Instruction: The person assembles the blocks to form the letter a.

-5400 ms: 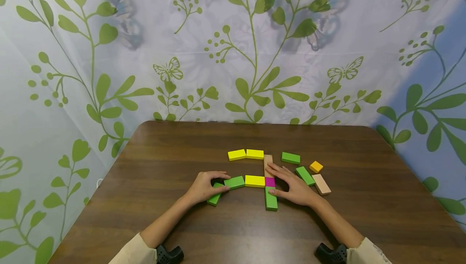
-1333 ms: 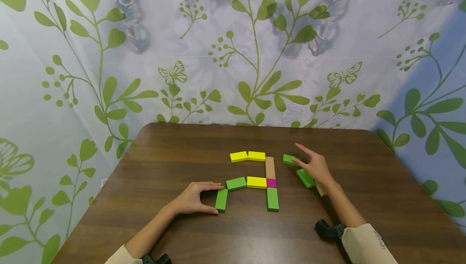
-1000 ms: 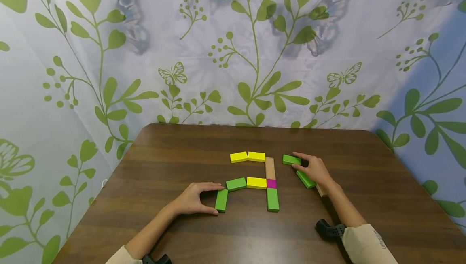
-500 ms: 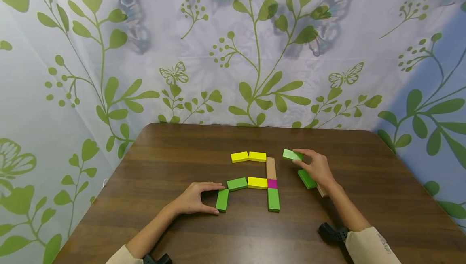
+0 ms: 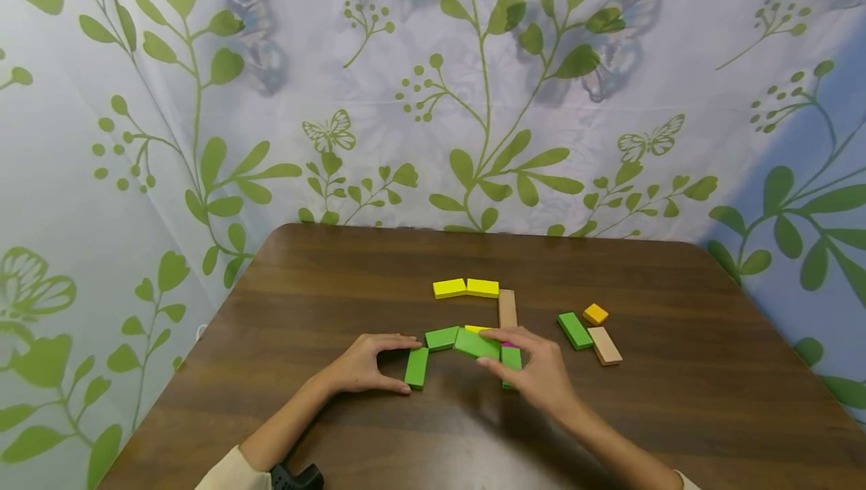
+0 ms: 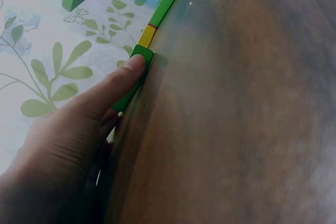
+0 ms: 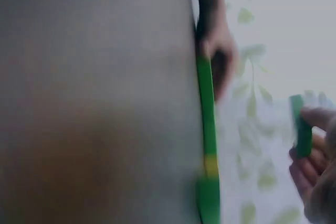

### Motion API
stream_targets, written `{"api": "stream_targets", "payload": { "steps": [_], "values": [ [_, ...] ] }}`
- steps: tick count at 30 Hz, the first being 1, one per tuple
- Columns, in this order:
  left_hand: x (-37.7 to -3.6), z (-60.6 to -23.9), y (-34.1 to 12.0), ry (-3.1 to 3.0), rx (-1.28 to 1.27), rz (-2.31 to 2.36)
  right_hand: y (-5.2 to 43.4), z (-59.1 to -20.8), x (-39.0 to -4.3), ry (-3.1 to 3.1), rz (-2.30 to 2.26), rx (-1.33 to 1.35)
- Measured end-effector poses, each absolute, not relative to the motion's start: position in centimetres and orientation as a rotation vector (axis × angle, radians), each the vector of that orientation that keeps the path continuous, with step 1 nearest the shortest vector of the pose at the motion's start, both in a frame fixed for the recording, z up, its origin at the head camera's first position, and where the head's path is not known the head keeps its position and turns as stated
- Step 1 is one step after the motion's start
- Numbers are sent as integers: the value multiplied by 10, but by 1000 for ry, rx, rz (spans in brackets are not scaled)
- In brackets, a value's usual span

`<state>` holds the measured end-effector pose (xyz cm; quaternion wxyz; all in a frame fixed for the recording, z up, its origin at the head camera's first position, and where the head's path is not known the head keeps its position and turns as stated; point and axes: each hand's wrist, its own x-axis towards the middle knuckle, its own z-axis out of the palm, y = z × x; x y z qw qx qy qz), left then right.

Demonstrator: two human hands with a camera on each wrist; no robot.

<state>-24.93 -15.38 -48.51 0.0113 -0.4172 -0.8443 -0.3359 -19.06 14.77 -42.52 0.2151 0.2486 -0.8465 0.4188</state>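
My left hand (image 5: 368,364) rests on the table with thumb and index finger at the two ends of a flat green block (image 5: 416,368); in the left wrist view the thumb presses that block's end (image 6: 140,51). Raised above the row, another green block (image 5: 476,343) is pinched between the thumb and fingers of my right hand (image 5: 539,371). It partly covers a yellow block (image 5: 477,329) and the magenta block (image 5: 509,344). A slanted green block (image 5: 443,338) lies beside the left one. Under my right hand lies one more green block (image 5: 510,358), partly hidden.
Two yellow blocks (image 5: 449,288) lie end to end farther back, meeting an upright-running wooden block (image 5: 507,308). To the right are a green block (image 5: 574,331), a plain wooden block (image 5: 605,346) and a small orange block (image 5: 595,314). A patterned cloth (image 5: 379,137) hangs behind the table (image 5: 325,272).
My right hand has lifted the green block from the right side and carried it left and nearer, over the row. Earlier, my left hand drew the leftmost green block into line.
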Motion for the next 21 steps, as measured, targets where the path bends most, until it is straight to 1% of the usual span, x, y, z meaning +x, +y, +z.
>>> {"api": "stream_targets", "payload": {
  "steps": [4, 8, 13, 21],
  "values": [
    [-250, -485, -154, -2621, -1312, -1026, 127, -438, -171, -2390, 1183, 762],
    [-250, -484, -153, -2623, -1321, -1033, 116, -454, -162, -2463, 1204, 764],
    [-250, -482, -153, -2625, -1330, -1067, 111, -467, -158, -2562, 1195, 721],
    [-250, -483, -153, -2640, -1317, -1078, 110, -475, -161, -2587, 1196, 723]
  ]
}}
